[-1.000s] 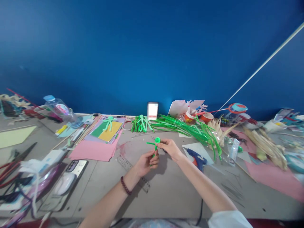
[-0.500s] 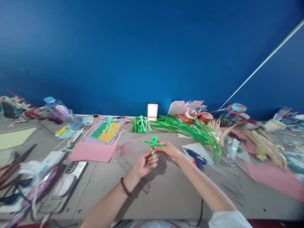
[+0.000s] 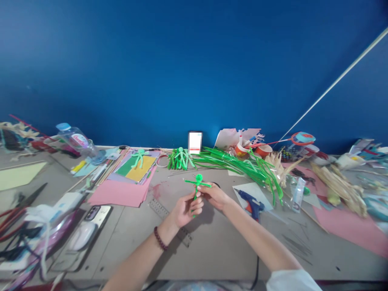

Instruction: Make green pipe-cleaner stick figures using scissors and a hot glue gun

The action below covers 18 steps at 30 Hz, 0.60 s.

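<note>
A bright green pipe-cleaner figure point(image 3: 198, 178) with a round head and outstretched arms is held upright over the table. My left hand point(image 3: 187, 209) is closed around its lower stem, which pokes out below the fingers. My right hand point(image 3: 214, 195) pinches the figure just under its arm, close to the body; the fingertips are partly hidden. Beneath the hands lies a clear ruler point(image 3: 185, 236). Behind them sits a cluster of similar green figures point(image 3: 181, 158), beside a long bundle of green pipe cleaners point(image 3: 239, 161).
On the left are pink paper sheets point(image 3: 118, 192), a phone point(image 3: 81, 238), scissors point(image 3: 24, 202) and a plastic bottle point(image 3: 75, 139). A blue glue gun point(image 3: 253, 203) lies right of my forearm, near a small tube point(image 3: 298, 195). A blue wall point(image 3: 194, 72) rises behind the table.
The figure has shifted very slightly to the right and turned a little. Both hands keep hold of it, with the right fingers slightly lower.
</note>
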Tool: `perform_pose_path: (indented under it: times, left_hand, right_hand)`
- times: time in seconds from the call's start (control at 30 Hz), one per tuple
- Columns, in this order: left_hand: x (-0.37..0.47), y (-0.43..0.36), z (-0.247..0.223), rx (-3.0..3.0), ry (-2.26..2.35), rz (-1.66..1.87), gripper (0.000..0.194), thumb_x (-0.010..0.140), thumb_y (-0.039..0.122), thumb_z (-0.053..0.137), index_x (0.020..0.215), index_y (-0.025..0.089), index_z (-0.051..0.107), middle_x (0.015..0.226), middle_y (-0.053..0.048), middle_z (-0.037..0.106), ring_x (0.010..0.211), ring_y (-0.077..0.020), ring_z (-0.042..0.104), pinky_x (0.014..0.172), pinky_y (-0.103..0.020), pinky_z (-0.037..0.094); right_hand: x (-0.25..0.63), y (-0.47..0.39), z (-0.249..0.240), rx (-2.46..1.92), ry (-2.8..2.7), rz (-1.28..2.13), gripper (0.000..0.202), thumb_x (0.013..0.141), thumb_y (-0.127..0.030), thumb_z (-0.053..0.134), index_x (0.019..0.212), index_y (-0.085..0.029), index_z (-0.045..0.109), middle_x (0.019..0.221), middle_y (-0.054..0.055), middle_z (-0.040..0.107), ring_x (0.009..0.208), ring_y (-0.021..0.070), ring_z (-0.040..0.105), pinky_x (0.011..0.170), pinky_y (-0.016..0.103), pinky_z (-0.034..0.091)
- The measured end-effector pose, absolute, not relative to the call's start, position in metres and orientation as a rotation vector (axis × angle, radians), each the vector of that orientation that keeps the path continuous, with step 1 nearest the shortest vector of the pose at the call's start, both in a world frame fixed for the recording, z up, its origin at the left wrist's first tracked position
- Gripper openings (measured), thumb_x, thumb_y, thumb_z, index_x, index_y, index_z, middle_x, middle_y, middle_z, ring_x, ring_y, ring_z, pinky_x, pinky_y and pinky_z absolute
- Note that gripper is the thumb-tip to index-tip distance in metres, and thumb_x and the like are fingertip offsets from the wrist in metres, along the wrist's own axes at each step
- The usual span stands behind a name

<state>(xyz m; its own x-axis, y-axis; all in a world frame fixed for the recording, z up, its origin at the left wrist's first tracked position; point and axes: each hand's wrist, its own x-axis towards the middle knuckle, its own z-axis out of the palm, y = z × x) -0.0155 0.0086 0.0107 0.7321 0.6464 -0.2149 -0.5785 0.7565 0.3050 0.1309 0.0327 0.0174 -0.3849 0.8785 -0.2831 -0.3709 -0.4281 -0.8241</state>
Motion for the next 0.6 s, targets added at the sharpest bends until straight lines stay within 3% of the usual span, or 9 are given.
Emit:
perform_pose_path:
  times: [0.17, 0.33, 0.47, 0.6]
  left_hand:
    - [-0.015, 0.011, 0.008, 0.239, 0.326, 0.709, 0.021, 0.089, 0.018, 0.041, 0.071, 0.012, 0.049, 0.052, 0.006, 0.020, 0.042, -0.0056, 0.021, 0.039, -0.015, 0.020]
    - [-0.022, 0.020, 0.007, 0.202, 0.298, 0.824, 0.020, 0.089, 0.016, 0.041, 0.069, 0.013, 0.047, 0.051, 0.006, 0.023, 0.040, -0.0054, 0.020, 0.037, -0.014, 0.020]
    - [-0.033, 0.029, 0.008, 0.169, 0.291, 0.926, 0.018, 0.088, 0.015, 0.043, 0.069, 0.015, 0.044, 0.052, 0.006, 0.022, 0.040, -0.0056, 0.023, 0.038, -0.015, 0.022]
    - [-0.041, 0.036, 0.008, 0.194, 0.321, 1.029, 0.017, 0.085, 0.011, 0.044, 0.069, 0.015, 0.043, 0.052, 0.006, 0.021, 0.040, -0.0061, 0.024, 0.038, -0.016, 0.021]
  right_hand:
    - [0.135, 0.035, 0.018, -0.947, -1.029, 1.845, 0.024, 0.060, -0.036, 0.078, 0.069, -0.014, 0.071, 0.064, 0.001, 0.065, 0.064, 0.0116, 0.057, 0.070, 0.026, 0.043]
    - [0.153, 0.046, 0.024, -1.230, -1.304, 1.607, 0.031, 0.067, -0.034, 0.070, 0.092, -0.016, 0.072, 0.075, 0.002, 0.068, 0.060, 0.0091, 0.054, 0.060, 0.023, 0.040]
    - [0.162, 0.057, 0.024, -1.334, -1.574, 1.301, 0.029, 0.073, -0.035, 0.061, 0.092, -0.016, 0.071, 0.081, 0.004, 0.070, 0.065, 0.0141, 0.059, 0.063, 0.026, 0.043]
    - [0.157, 0.078, 0.023, -1.453, -1.893, 0.842, 0.018, 0.076, -0.026, 0.057, 0.084, -0.019, 0.072, 0.086, 0.005, 0.072, 0.075, 0.0181, 0.064, 0.073, 0.028, 0.046]
